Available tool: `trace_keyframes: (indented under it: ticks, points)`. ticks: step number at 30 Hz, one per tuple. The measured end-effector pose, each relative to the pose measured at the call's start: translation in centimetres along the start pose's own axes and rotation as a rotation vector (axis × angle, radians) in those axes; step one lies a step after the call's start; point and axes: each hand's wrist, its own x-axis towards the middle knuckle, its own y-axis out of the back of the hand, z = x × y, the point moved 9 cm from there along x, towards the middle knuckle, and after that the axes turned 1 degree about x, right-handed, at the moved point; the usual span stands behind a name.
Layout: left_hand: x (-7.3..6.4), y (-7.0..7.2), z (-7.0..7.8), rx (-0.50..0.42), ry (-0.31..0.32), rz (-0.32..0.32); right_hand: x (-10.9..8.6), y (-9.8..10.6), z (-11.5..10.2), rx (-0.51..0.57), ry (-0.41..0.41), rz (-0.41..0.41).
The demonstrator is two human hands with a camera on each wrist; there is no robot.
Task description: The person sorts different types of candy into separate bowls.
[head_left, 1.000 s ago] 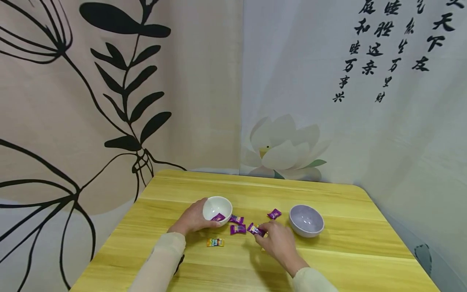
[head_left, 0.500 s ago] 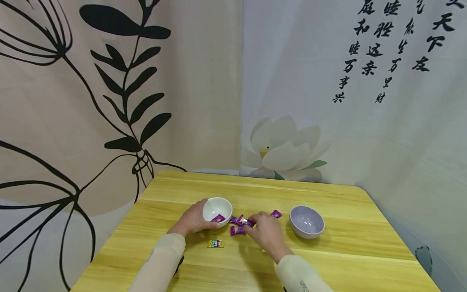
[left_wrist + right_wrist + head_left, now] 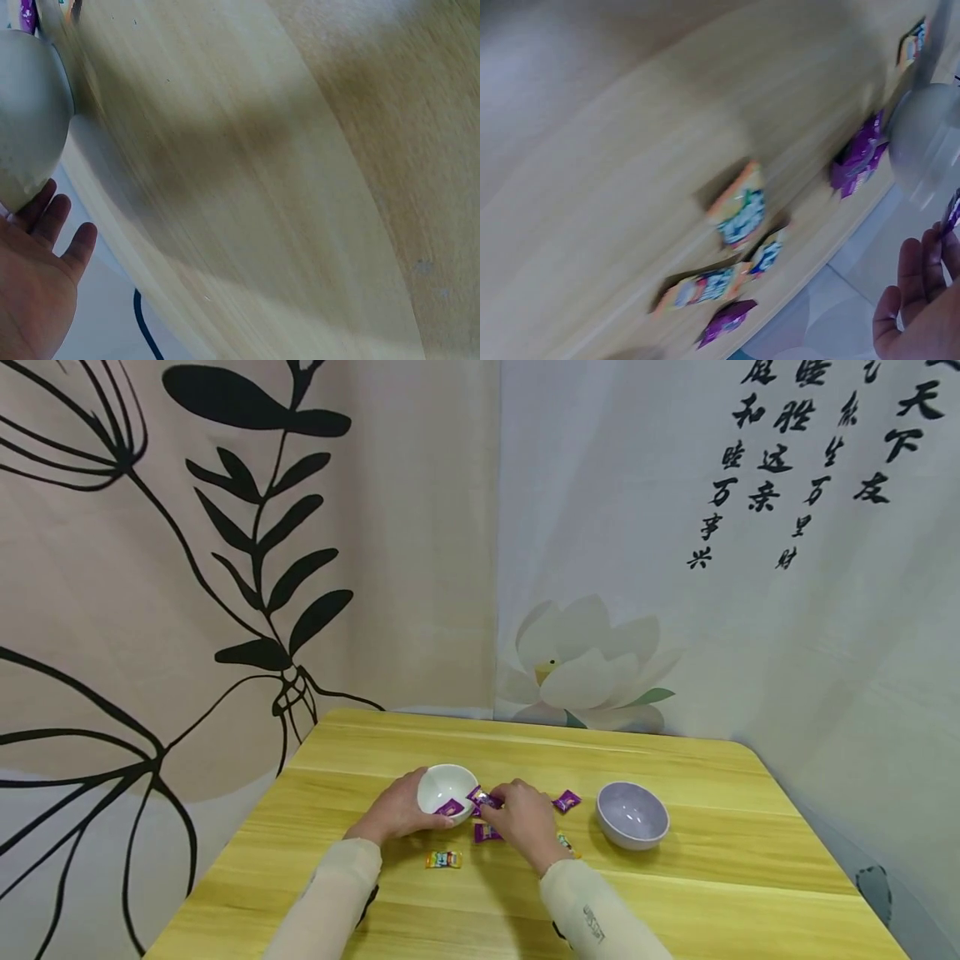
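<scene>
My left hand (image 3: 397,810) holds a small white bowl (image 3: 442,781) by its left side, thumb along the near side. One purple-wrapped candy (image 3: 450,807) lies inside it. Between the fingertips of my right hand (image 3: 525,818) a second purple candy (image 3: 480,797) is pinched, right at the bowl's right rim. The right wrist view shows this candy's wrapper (image 3: 952,214) at its right edge, beside the bowl's pale outside (image 3: 922,142). Below the right hand another purple candy (image 3: 486,832) lies partly hidden on the table.
A lavender bowl (image 3: 632,814) stands on the right of the wooden table (image 3: 712,902). A purple candy (image 3: 567,801) lies left of it. One yellow candy (image 3: 443,859) is in front of the white bowl; more yellow candies (image 3: 739,206) lie by the right hand.
My right hand has carried the pinched purple candy leftward, from the middle of the table to the white bowl's rim. The left hand and the bowl have stayed in place.
</scene>
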Motion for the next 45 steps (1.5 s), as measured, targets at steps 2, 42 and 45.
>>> trace_keyframes:
  ticks: [2,42,45]
  points:
    - [0.0,0.0,0.0,0.002,-0.003,0.000,0.4,-0.2,-0.5,0.005,0.003,-0.004]
    - [0.0,0.0,0.9,0.001,-0.042,-0.031,4.5,-1.8,-2.8,0.134,0.031,-0.005]
    - [-0.1,0.0,0.4,-0.001,-0.017,-0.023,4.2,-1.8,-2.2,0.175,0.039,-0.031]
